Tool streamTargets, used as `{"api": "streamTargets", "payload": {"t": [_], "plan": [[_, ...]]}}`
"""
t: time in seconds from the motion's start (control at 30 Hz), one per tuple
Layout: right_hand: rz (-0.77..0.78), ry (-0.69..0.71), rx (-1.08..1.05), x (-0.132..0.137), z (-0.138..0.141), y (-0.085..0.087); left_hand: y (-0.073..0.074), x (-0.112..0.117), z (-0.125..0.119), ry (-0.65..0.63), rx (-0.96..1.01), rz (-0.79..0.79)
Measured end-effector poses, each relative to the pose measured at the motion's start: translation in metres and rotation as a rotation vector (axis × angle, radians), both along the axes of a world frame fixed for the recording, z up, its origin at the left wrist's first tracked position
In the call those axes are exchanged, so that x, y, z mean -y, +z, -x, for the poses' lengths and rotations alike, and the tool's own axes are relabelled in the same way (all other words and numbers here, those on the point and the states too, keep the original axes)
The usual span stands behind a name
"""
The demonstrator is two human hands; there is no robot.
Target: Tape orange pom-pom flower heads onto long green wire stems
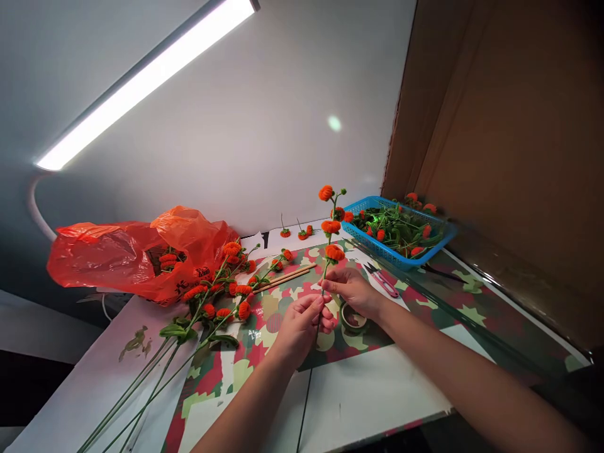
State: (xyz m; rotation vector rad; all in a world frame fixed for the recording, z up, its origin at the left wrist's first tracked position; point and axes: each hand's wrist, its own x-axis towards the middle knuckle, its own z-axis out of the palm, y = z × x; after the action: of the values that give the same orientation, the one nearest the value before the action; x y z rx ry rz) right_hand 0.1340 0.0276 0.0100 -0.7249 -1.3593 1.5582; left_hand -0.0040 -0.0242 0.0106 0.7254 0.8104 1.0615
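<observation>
A long lamp is glowing before a pale wall, its neck curving down behind a crumpled red plastic bag. Brown cardboard is rising on the right. A blue basket is sitting near it on the counter. Pink-handled snips are lying just beside the basket, and thin wooden sticks are resting on a camouflage-patterned sheet.

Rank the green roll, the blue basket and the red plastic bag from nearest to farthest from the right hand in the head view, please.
From the right hand:
1. Green roll: nearest, just below it in the picture.
2. Blue basket: farther back, to the right.
3. Red plastic bag: farthest, well over to the left.
</observation>
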Motion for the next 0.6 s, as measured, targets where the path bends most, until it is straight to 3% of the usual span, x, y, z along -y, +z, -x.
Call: {"api": "streamTargets", "payload": {"t": [0.27,0.6], "plan": [[-0.015,-0.015,0.033,-0.002,-0.003,0.005,-0.003,-0.001,-0.001,0.004,0.029,0.008],[0.022,0.106,0.044,0.002,-0.005,0.014,-0.006,0.003,-0.003,-0.003,0.105,0.090]]}}
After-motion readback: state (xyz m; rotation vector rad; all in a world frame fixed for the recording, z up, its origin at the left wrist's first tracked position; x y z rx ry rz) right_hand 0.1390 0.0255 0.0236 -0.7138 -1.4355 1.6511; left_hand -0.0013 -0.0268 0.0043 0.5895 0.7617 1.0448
